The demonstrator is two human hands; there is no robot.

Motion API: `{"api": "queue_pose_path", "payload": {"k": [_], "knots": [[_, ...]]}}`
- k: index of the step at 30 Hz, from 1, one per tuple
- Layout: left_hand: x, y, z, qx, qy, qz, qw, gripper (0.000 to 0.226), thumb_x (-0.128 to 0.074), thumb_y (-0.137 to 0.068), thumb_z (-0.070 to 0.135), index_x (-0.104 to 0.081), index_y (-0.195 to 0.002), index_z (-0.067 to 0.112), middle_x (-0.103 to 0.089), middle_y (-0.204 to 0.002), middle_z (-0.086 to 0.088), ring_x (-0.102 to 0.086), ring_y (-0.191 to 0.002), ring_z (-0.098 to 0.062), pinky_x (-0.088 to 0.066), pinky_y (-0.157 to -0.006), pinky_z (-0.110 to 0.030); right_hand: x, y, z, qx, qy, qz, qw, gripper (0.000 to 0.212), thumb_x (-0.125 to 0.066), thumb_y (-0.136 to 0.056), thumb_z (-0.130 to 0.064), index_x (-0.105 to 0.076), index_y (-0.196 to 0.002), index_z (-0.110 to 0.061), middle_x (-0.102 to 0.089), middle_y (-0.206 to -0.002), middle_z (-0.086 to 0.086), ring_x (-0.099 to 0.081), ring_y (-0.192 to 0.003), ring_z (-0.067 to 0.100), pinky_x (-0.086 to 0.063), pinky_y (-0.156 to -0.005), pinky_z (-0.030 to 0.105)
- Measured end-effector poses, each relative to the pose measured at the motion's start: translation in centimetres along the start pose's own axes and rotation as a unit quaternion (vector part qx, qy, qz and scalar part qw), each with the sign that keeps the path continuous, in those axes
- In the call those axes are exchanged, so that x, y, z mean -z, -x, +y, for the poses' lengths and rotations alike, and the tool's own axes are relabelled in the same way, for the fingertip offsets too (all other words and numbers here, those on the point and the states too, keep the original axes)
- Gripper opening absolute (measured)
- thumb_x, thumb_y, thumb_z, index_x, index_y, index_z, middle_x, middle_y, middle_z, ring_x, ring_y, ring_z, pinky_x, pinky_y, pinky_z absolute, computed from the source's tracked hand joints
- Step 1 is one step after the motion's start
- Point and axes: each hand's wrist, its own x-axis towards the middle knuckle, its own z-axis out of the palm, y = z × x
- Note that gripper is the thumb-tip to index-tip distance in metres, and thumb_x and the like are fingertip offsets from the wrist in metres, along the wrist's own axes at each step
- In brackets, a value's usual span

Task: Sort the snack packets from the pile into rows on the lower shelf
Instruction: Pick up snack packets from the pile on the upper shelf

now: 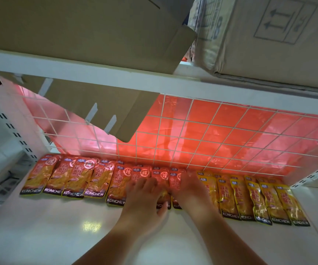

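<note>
Several red snack packets [72,178] lie side by side in a row along the back of the white lower shelf [59,226], at left and centre. Several yellow snack packets [257,197] continue the row to the right. My left hand [144,196] lies flat with spread fingers on the red packets at the middle of the row. My right hand [190,186] rests beside it, fingers extended over the rightmost red packets, next to the first yellow one. Both hands cover parts of those packets.
A white wire grid [202,134] backs the shelf, with red plastic behind it. Cardboard boxes [78,31] sit on the upper shelf, whose white rail [97,73] runs overhead. A slotted upright [7,119] stands at the left.
</note>
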Motion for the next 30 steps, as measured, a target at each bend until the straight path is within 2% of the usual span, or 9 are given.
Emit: {"api": "queue_pose_path", "payload": {"k": [6,11,14,16,21,23,25,27,30], "knots": [[0.1,0.0,0.0,0.004,0.010,-0.011,1.000,0.045,-0.067,-0.074,0.050,-0.066,-0.116,0.034,-0.059,-0.116,0.010,-0.055,-0.107,-0.024,-0.039,-0.089,-0.048,-0.3,0.3,0.2,0.003,-0.027,0.021,0.999,0.072,-0.067,-0.081,-0.073,-0.054,-0.133,-0.025,-0.044,-0.144,0.001,-0.060,-0.117,0.027,-0.052,-0.089,0.036],[0.3,0.0,0.0,0.011,0.023,-0.023,0.999,0.045,-0.065,-0.077,0.051,-0.065,-0.117,0.033,-0.059,-0.117,0.009,-0.056,-0.107,-0.024,-0.043,-0.087,-0.048,0.0,0.2,0.3,0.005,-0.014,0.017,1.000,0.066,-0.071,-0.084,-0.061,-0.053,-0.138,-0.027,-0.046,-0.144,0.001,-0.061,-0.118,0.025,-0.053,-0.092,0.036],[0.9,-0.2,-0.1,0.033,0.041,-0.039,0.998,0.041,-0.063,-0.081,0.051,-0.066,-0.119,0.036,-0.062,-0.121,0.011,-0.057,-0.112,-0.023,-0.046,-0.091,-0.052,0.8,0.3,0.5,0.011,-0.038,0.026,0.999,0.050,-0.074,-0.083,-0.057,-0.059,-0.118,-0.025,-0.059,-0.121,0.002,-0.063,-0.099,0.021,-0.050,-0.075,0.030],[1.6,-0.6,-0.1,0.051,0.052,-0.040,0.997,0.041,-0.060,-0.082,0.051,-0.068,-0.120,0.037,-0.063,-0.122,0.012,-0.057,-0.114,-0.022,-0.046,-0.095,-0.051,1.7,0.6,0.5,0.024,-0.036,0.046,0.998,0.040,-0.073,-0.084,-0.056,-0.053,-0.097,-0.024,-0.058,-0.104,0.002,-0.054,-0.082,0.018,-0.036,-0.062,0.027],[5.0,-2.6,0.6,0.052,0.104,-0.021,0.993,0.041,-0.060,-0.083,0.047,-0.072,-0.119,0.030,-0.068,-0.116,0.008,-0.060,-0.112,-0.023,-0.046,-0.099,-0.043,4.9,1.6,-1.1,0.073,0.010,0.057,0.996,0.037,-0.067,-0.088,-0.058,-0.052,-0.096,-0.025,-0.051,-0.099,-0.001,-0.055,-0.086,0.022,-0.038,-0.070,0.032],[7.2,-3.6,1.2,0.039,0.130,-0.015,0.991,0.037,-0.063,-0.084,0.042,-0.072,-0.117,0.027,-0.069,-0.110,0.007,-0.063,-0.103,-0.022,-0.049,-0.092,-0.038,6.3,2.8,-1.9,0.108,-0.032,0.079,0.990,0.033,-0.068,-0.087,-0.055,-0.045,-0.084,-0.032,-0.049,-0.088,-0.006,-0.051,-0.078,0.017,-0.034,-0.065,0.032],[9.8,-4.7,1.9,0.014,0.154,-0.019,0.988,0.033,-0.065,-0.087,0.038,-0.072,-0.116,0.025,-0.070,-0.107,0.007,-0.063,-0.097,-0.020,-0.051,-0.087,-0.037,8.0,4.3,-2.3,0.148,-0.078,0.103,0.981,0.028,-0.066,-0.085,-0.053,-0.047,-0.080,-0.032,-0.050,-0.084,-0.010,-0.051,-0.075,0.012,-0.035,-0.063,0.029],[12.4,-5.7,2.7,-0.017,0.197,-0.008,0.980,0.028,-0.066,-0.089,0.034,-0.073,-0.114,0.025,-0.071,-0.106,0.009,-0.065,-0.097,-0.017,-0.052,-0.085,-0.036,10.2,5.9,-2.7,0.180,-0.122,0.128,0.968,0.022,-0.060,-0.081,-0.055,-0.051,-0.084,-0.035,-0.055,-0.086,-0.015,-0.055,-0.079,0.005,-0.041,-0.066,0.021],[16.5,-6.9,4.6,-0.046,0.241,0.024,0.969,0.032,-0.062,-0.087,0.040,-0.074,-0.114,0.027,-0.071,-0.105,0.014,-0.064,-0.099,-0.010,-0.048,-0.088,-0.029,14.1,8.7,-3.1,0.204,-0.192,0.197,0.940,0.018,-0.060,-0.080,-0.053,-0.057,-0.094,-0.041,-0.060,-0.096,-0.022,-0.061,-0.088,0.001,-0.049,-0.071,0.021]]}}
